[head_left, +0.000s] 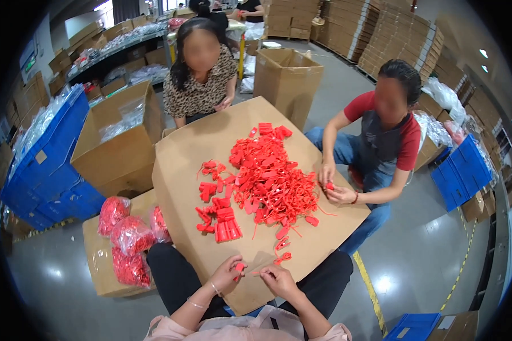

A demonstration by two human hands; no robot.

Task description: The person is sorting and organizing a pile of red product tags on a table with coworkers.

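My left hand [226,275] is closed around a small red plastic piece [240,267] over the near corner of a cardboard sheet [290,273]. Just to its right, my right hand [279,282] pinches the end of a thin red cord [256,273]; whether the cord joins the piece is too small to tell. A big heap of red plastic pieces with cords [273,187] covers the middle of the cardboard. Left of the heap, several red pieces [226,224] lie side by side in a group. A few loose red cords [282,257] trail toward my right hand.
At the right, a co-worker [375,136] handles a red piece; another person [202,74] sits at the far side. Clear bags of red pieces [132,236] rest on a carton at my left. Blue crates [51,165] and an open carton [116,142] stand beyond them.
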